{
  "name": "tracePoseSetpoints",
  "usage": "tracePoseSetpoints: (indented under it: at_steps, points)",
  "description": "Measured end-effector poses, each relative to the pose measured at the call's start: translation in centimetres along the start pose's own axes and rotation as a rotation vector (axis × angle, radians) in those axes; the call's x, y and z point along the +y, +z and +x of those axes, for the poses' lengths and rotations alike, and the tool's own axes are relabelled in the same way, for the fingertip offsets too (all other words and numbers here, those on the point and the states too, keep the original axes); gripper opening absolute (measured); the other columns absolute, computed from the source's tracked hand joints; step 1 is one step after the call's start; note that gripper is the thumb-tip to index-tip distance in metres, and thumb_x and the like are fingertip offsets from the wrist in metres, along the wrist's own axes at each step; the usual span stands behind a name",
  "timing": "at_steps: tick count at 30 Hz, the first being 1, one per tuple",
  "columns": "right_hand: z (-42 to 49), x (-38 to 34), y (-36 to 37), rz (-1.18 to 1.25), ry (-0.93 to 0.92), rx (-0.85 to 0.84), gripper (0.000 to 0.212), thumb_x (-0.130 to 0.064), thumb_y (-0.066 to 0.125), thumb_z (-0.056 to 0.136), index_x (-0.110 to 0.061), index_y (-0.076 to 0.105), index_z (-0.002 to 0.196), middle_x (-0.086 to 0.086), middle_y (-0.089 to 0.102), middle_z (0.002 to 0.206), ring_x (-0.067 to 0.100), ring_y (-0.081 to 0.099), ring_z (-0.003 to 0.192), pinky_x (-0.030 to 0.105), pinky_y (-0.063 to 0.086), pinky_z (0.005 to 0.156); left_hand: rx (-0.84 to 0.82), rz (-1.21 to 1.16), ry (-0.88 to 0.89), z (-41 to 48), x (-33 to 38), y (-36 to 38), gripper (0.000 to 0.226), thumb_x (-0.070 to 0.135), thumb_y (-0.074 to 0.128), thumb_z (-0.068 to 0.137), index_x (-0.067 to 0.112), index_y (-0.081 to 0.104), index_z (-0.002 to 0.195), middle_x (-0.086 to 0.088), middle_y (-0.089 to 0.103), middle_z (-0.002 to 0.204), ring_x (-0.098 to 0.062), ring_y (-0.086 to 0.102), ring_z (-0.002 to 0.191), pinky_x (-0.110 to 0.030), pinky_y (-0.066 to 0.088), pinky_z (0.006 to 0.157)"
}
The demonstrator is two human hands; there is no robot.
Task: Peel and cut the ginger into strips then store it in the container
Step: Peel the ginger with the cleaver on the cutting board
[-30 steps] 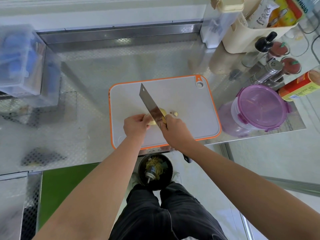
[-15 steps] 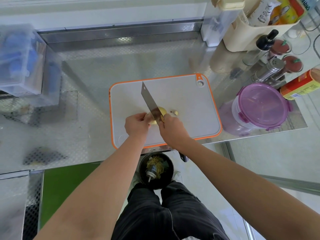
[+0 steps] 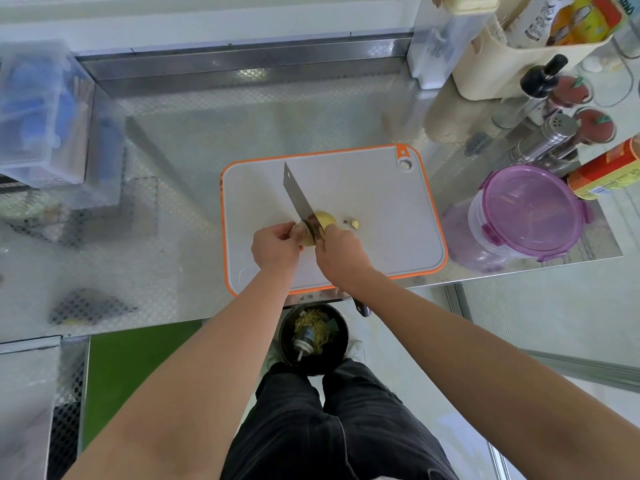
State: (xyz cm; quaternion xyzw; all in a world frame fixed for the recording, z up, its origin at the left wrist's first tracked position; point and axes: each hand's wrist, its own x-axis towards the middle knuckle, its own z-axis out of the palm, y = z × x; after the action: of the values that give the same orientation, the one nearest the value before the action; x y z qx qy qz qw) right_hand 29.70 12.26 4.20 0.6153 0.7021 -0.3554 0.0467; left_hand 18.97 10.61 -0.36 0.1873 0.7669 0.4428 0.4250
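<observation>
A pale yellow piece of ginger (image 3: 325, 220) lies on the grey, orange-rimmed cutting board (image 3: 381, 202). My left hand (image 3: 275, 249) grips its left end. My right hand (image 3: 341, 258) holds a cleaver (image 3: 298, 199) by the handle, whose dark end pokes out below the wrist. The blade lies across the ginger, tip pointing to the far left. A small cut-off ginger bit (image 3: 355, 223) sits just right of the ginger. To the right of the board stands a clear container with a purple lid (image 3: 530, 213), clipped shut.
Seasoning bottles, a shaker (image 3: 547, 136) and a red can (image 3: 606, 171) crowd the back right, behind them a beige bin (image 3: 519, 53). A clear plastic box (image 3: 38, 116) stands at the far left. Below the counter edge is a black waste bin (image 3: 313, 337) with scraps.
The blade has shifted slightly along the ginger, its tip a little nearer me. Both hands keep their grips in nearly the same place.
</observation>
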Motion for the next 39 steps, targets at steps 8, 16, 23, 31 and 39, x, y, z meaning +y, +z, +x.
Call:
tracePoseSetpoints:
  at_steps: [8, 16, 23, 31, 39]
  points:
    - [0.2, 0.2, 0.3, -0.019, 0.007, -0.025, 0.022, -0.015, 0.037, 0.099, 0.0, 0.047, 0.111, 0.018, 0.058, 0.104, 0.033, 0.059, 0.095, 0.032, 0.039, 0.066, -0.005, 0.04, 0.042, 0.0, 0.1, 0.2, 0.008, 0.015, 0.074, 0.081, 0.014, 0.076, 0.088, -0.003, 0.072, 0.075, -0.025, 0.07, 0.073, -0.046, 0.058, 0.077]
    - [-0.8, 2.3, 1.5, 0.026, -0.002, -0.001, 0.012, -0.019, 0.037, 0.099, -0.009, 0.038, 0.092, 0.011, 0.05, 0.079, 0.027, 0.047, 0.071, 0.035, 0.039, 0.06, -0.056, 0.003, -0.01, 0.8, -0.5, -0.3, 0.026, 0.019, 0.076, 0.077, 0.01, 0.074, 0.101, -0.005, 0.074, 0.092, -0.022, 0.07, 0.09, -0.043, 0.056, 0.087]
    - [0.1, 2.0, -0.4, 0.094, -0.058, 0.093, 0.016, -0.02, 0.038, 0.098, -0.01, 0.036, 0.087, 0.005, 0.042, 0.068, 0.029, 0.043, 0.068, 0.033, 0.032, 0.06, -0.049, -0.174, -0.069, 0.5, -0.4, -0.5, 0.025, 0.006, 0.072, 0.083, -0.004, 0.069, 0.106, -0.015, 0.07, 0.094, -0.026, 0.069, 0.088, -0.034, 0.059, 0.076]
    - [-2.0, 1.7, -1.5, 0.065, -0.154, 0.076, 0.022, -0.026, 0.036, 0.1, -0.011, 0.035, 0.085, 0.0, 0.037, 0.061, 0.028, 0.041, 0.062, 0.032, 0.032, 0.057, -0.009, -0.227, -0.081, 0.2, -0.2, -0.2, 0.013, 0.004, 0.075, 0.079, 0.002, 0.071, 0.091, -0.01, 0.069, 0.079, -0.022, 0.067, 0.075, -0.022, 0.058, 0.062]
    - [-2.3, 1.5, -1.5, 0.037, -0.155, 0.074, 0.022, -0.026, 0.035, 0.101, -0.01, 0.036, 0.085, 0.0, 0.037, 0.061, 0.026, 0.041, 0.062, 0.031, 0.024, 0.048, 0.018, -0.201, -0.085, 0.1, -0.1, 0.1, 0.021, 0.003, 0.076, 0.078, -0.003, 0.07, 0.098, -0.013, 0.069, 0.084, -0.024, 0.067, 0.077, -0.022, 0.058, 0.062]
